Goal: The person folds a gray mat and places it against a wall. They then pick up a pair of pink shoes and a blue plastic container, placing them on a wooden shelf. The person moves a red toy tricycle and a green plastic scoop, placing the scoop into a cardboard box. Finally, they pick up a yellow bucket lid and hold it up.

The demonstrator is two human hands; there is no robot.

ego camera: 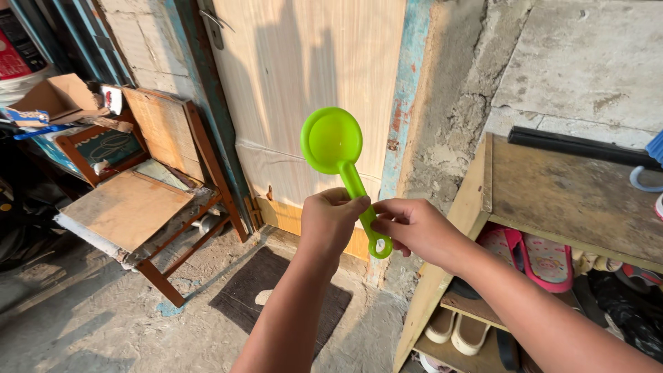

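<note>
Fingers of both hands (left hand (330, 222), right hand (416, 230)) pinch green ladle (333, 141) handle, bowl raised upright.

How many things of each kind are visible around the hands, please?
Green plastic scoop, held by left hand and right hand: 1
Wooden chair: 1
Wooden shoe rack: 1
Dark floor mat: 1
Cardboard box: 1
Pink sandal: 1
Total: 6

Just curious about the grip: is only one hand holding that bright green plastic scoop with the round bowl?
No, both the left hand and right hand pinch the handle of the green plastic scoop.
</note>
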